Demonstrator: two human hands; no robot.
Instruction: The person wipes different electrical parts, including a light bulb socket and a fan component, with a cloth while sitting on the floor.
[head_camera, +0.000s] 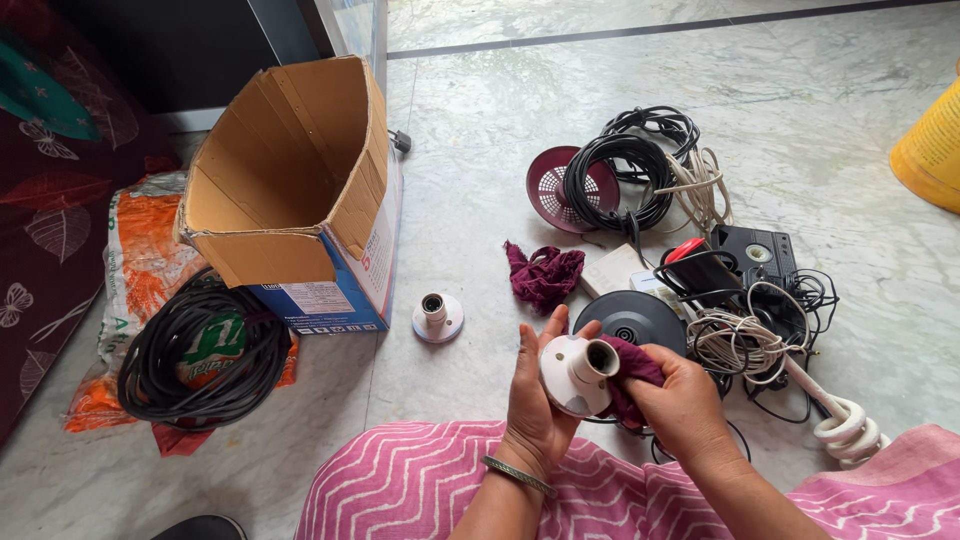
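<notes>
Nearest, over a lap in pink zigzag cloth (420, 480), the left hand (535, 395) has its fingers wrapped round the white round base of a lamp holder (578, 372), whose socket mouth points up and to the right. The right hand (682, 400) closes its fingers on a maroon rag (628, 372) that is pressed against the holder's side. Just beyond the hands on the marble floor (480, 130) lie a black disc (630, 315), a second lamp holder (437, 316) standing alone, and another maroon rag (543, 272). To the right lies a tangle of white and black cords (745, 335). On the left, a black cable coil (205, 350) rests on an orange sack beside an open cardboard box (295, 185). Farther off, a maroon basket (560, 185) lies under coiled black wire (625, 170).
</notes>
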